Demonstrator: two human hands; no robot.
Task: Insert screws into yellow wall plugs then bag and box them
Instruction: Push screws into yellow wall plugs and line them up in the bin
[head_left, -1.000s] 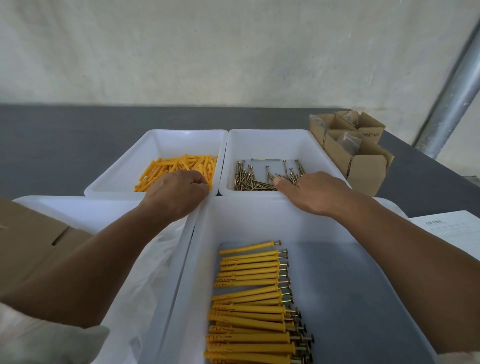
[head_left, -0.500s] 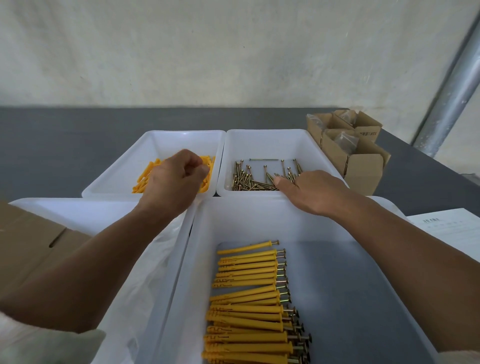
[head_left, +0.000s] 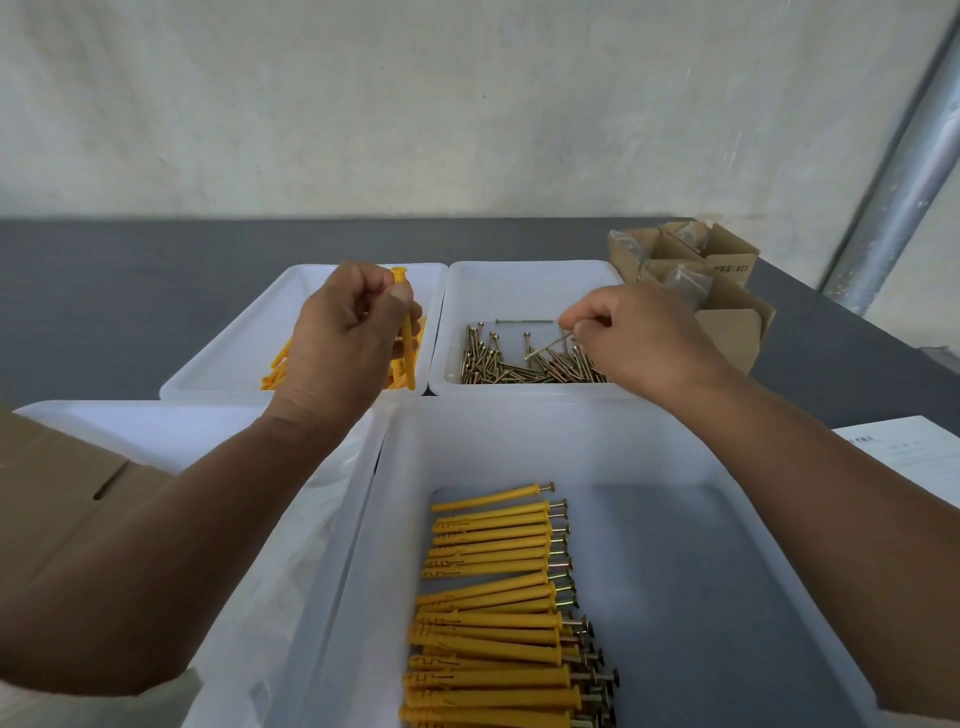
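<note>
Both hands have come up out of the far trays since half a second ago. The left hand (head_left: 348, 338), which was down among the plugs, now holds a yellow wall plug (head_left: 399, 275) upright, pinched between thumb and curled fingers. The right hand (head_left: 639, 338) has picked up a screw (head_left: 548, 347), pinched by one end between thumb and forefinger and slanting down to the left. In the head view, taking the near tray (head_left: 519, 431) as the mark, the left hand hovers beyond its far left corner, over the plug tray (head_left: 234, 338) and the loose plugs (head_left: 278, 371). The right hand hovers beyond its far right corner, over the screw tray (head_left: 519, 291) and its heap of loose screws (head_left: 519, 366). Inside the near tray, along its left side, finished plugs (head_left: 493, 613) with screws in them lie in a row. Cardboard boxes (head_left: 727, 322) stand beyond its far right corner, a printed sheet (head_left: 909, 452) lies to its right, and a second tray (head_left: 156, 431) and a cardboard flap (head_left: 47, 483) are to its left.
</note>
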